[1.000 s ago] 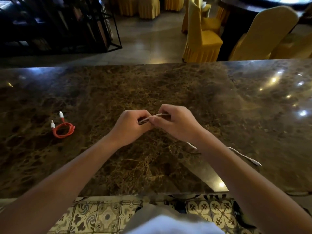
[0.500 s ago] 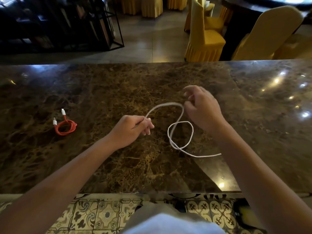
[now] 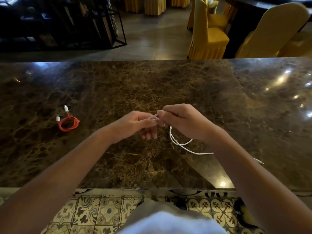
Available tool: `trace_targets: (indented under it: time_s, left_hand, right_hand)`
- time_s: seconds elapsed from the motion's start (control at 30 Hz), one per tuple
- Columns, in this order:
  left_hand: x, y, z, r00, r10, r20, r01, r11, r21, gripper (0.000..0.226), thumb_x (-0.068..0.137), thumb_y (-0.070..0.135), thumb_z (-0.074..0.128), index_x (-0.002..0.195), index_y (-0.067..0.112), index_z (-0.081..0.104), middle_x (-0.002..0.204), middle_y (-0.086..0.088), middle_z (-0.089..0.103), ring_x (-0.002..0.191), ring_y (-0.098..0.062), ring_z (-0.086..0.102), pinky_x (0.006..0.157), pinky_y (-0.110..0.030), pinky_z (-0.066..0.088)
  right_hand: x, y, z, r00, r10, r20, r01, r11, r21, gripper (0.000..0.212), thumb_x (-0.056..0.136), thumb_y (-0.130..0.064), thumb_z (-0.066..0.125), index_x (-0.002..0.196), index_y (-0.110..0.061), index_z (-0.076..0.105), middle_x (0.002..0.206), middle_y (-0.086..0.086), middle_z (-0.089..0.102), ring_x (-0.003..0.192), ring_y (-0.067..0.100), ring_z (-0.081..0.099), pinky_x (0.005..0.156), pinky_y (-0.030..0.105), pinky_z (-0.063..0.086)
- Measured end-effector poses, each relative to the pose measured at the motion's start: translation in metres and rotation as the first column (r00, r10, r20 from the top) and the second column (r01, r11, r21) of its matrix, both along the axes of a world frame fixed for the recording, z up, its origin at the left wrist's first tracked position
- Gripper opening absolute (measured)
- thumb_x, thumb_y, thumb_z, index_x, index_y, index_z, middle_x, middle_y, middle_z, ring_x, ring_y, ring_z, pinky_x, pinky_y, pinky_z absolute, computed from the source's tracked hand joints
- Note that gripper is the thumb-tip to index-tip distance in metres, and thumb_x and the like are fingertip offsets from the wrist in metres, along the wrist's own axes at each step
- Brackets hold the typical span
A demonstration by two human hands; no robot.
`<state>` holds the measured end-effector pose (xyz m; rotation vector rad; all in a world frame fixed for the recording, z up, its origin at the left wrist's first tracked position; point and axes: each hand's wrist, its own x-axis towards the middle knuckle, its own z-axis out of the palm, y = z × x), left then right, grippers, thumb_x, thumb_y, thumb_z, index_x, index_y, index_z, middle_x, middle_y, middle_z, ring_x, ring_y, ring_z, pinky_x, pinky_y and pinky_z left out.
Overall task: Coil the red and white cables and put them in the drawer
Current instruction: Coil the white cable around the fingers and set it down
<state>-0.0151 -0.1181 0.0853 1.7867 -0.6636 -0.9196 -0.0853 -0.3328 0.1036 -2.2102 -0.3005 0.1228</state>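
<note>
The red cable (image 3: 68,123) lies coiled on the dark marble counter (image 3: 168,85) at the left, its two white plugs sticking out. The white cable (image 3: 179,142) hangs in loops below my hands over the middle of the counter. My left hand (image 3: 136,125) pinches the cable near one end. My right hand (image 3: 184,120) meets it fingertip to fingertip and grips the cable too. The cable's tail runs under my right forearm, and its plug (image 3: 259,161) shows on the counter beyond it. No drawer is in view.
Yellow-covered chairs (image 3: 209,31) stand past the counter's far edge at the right. A black metal rack (image 3: 94,26) stands at the far left. Patterned floor tiles (image 3: 101,213) show below the counter's near edge.
My right hand, raised and apart half a second ago with a wide loop, has come back to my left hand, drawing the white cable into smaller loops beneath them.
</note>
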Motion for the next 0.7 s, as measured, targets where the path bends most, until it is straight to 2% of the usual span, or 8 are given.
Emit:
trace_targets:
  time_s: [0.07,0.17,0.23,0.37,0.47,0.53,0.63,0.7]
  left_hand:
    - [-0.002,0.004,0.001,0.979,-0.15,-0.138,0.148,0.989,-0.022,0.042,0.107,0.033,0.04,0.127,0.007,0.067,0.114,-0.018,0.074,0.1,-0.032,0.07,0.086,-0.036,0.057]
    - [-0.011,-0.002,0.003,0.943,-0.297,-0.148,0.3,0.954,-0.002,0.045,0.11,0.028,0.035,0.138,0.003,0.06,0.129,-0.016,0.07,0.118,-0.033,0.067,0.1,-0.046,0.052]
    - [-0.021,-0.012,0.003,0.947,-0.293,-0.127,0.302,0.952,0.053,0.039,0.108,0.024,0.041,0.138,0.008,0.06,0.134,-0.014,0.067,0.122,-0.026,0.065,0.108,-0.048,0.048]
    - [-0.033,-0.021,0.003,0.948,-0.262,0.178,0.217,0.947,0.237,0.036,0.105,0.037,0.053,0.138,0.03,0.063,0.142,0.013,0.062,0.132,0.001,0.054,0.119,-0.035,0.04]
    - [-0.039,-0.022,0.003,0.906,-0.32,0.278,0.259,0.937,0.234,0.044,0.106,0.034,0.054,0.148,0.025,0.053,0.151,0.012,0.055,0.139,0.003,0.047,0.121,-0.032,0.036]
    - [-0.046,-0.024,0.0,0.879,-0.353,0.321,0.289,0.929,0.23,0.048,0.108,0.026,0.052,0.154,0.017,0.045,0.159,0.007,0.045,0.146,0.002,0.039,0.124,-0.028,0.03]
    - [-0.056,-0.028,0.003,0.913,-0.311,0.264,0.275,0.947,0.164,0.046,0.108,0.02,0.051,0.154,0.014,0.045,0.161,0.008,0.041,0.147,0.005,0.034,0.122,-0.018,0.026]
    - [-0.061,-0.03,0.011,0.922,-0.301,0.245,0.27,0.951,0.152,0.045,0.108,0.018,0.049,0.153,0.018,0.046,0.158,0.014,0.045,0.146,0.007,0.035,0.122,-0.018,0.027]
  right_hand:
    - [-0.002,-0.005,0.005,0.993,0.122,-0.004,-0.121,0.989,0.083,0.032,0.108,-0.026,0.056,0.089,-0.006,0.071,0.065,-0.009,0.055,0.056,0.005,0.046,0.057,0.026,0.038]
    - [-0.001,-0.009,0.014,0.984,0.176,0.03,-0.179,0.975,0.13,0.024,0.102,-0.031,0.061,0.096,-0.014,0.077,0.08,0.0,0.07,0.069,0.02,0.063,0.064,0.038,0.051]
    - [0.001,-0.012,0.019,0.983,0.17,0.068,-0.178,0.974,0.139,0.023,0.099,-0.029,0.066,0.096,-0.01,0.078,0.088,0.006,0.071,0.077,0.025,0.067,0.071,0.043,0.055]
    - [0.003,-0.02,0.027,0.972,0.234,-0.011,-0.232,0.967,0.107,0.023,0.092,-0.032,0.072,0.095,-0.01,0.079,0.086,-0.004,0.069,0.077,0.012,0.065,0.071,0.027,0.05]
    - [0.003,-0.032,0.037,0.937,0.332,-0.11,-0.315,0.937,0.151,0.023,0.093,-0.029,0.068,0.106,-0.011,0.077,0.084,-0.003,0.07,0.071,0.014,0.062,0.068,0.027,0.049]
    - [0.005,-0.039,0.045,0.92,0.376,-0.113,-0.354,0.918,0.178,0.019,0.095,-0.025,0.067,0.107,-0.013,0.077,0.084,0.007,0.071,0.068,0.026,0.06,0.064,0.033,0.049]
    - [0.007,-0.041,0.05,0.898,0.417,-0.144,-0.385,0.9,0.204,0.025,0.092,-0.022,0.072,0.113,-0.009,0.074,0.086,0.001,0.068,0.074,0.016,0.061,0.071,0.025,0.05]
    - [0.009,-0.041,0.052,0.878,0.439,-0.191,-0.404,0.893,0.197,0.032,0.09,-0.021,0.074,0.119,-0.007,0.072,0.086,-0.003,0.064,0.075,0.011,0.059,0.071,0.021,0.049]
